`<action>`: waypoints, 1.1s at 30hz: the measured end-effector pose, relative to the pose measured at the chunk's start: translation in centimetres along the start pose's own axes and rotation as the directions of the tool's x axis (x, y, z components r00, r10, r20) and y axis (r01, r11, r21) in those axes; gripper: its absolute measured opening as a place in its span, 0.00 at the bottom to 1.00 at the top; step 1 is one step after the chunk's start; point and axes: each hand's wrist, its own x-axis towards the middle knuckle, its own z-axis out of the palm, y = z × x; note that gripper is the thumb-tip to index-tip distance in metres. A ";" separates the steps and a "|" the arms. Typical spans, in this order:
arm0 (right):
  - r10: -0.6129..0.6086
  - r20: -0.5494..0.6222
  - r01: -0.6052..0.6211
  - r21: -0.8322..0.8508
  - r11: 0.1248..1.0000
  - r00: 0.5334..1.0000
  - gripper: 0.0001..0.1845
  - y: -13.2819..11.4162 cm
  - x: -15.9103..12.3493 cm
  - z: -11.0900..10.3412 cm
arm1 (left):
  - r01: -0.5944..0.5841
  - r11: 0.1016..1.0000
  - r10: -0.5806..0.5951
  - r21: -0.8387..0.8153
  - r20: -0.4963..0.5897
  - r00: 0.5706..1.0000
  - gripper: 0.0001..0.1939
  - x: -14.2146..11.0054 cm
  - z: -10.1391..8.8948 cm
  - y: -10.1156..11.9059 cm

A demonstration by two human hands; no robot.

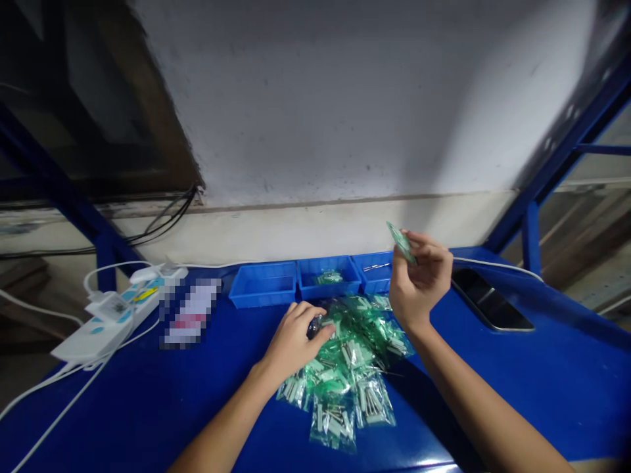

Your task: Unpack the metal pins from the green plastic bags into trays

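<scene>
My right hand is raised above the table, pinching a flat, pale green packet between thumb and fingers. Its contents are too small to make out. Lower and to the left, my left hand is curled at the edge of a pile of clear plastic bags. Its thumb and fingers close around a crinkled piece of clear plastic, which looks dark there. The bags hold white plugs and metal screws, and some show green. Two bags lie nearest to me at the front of the pile.
Behind the pile stand three blue trays: a left tray, a middle tray with small packets, and a right tray with thin metal pieces. A phone lies at right; a white power strip with cables at left.
</scene>
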 end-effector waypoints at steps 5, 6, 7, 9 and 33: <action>0.118 0.348 -0.048 -0.205 0.978 0.930 0.08 1.6 -0.9 1.7 | -0.015 1.000 0.015 0.014 -0.012 1.000 0.12 0.0 -0.1 -0.5; 0.132 0.419 -0.029 -0.244 0.969 0.898 0.07 1.9 -1.2 2.0 | -0.011 1.000 0.011 0.016 -0.013 1.000 0.11 0.1 -0.2 -0.5; 0.145 0.466 -0.015 -0.272 0.962 0.873 0.07 2.2 -1.5 2.4 | -0.007 1.000 0.007 0.015 -0.009 1.000 0.11 0.1 -0.3 -0.5; 0.172 0.486 -0.015 -0.311 0.950 0.857 0.07 2.5 -1.8 3.0 | 0.002 1.000 -0.002 0.012 -0.001 1.000 0.11 0.1 -0.5 -0.5; 0.817 0.555 0.436 -0.704 0.561 -0.155 0.18 6.2 -2.1 11.3 | -0.002 1.000 0.001 0.016 0.079 0.997 0.11 0.0 -0.3 -0.8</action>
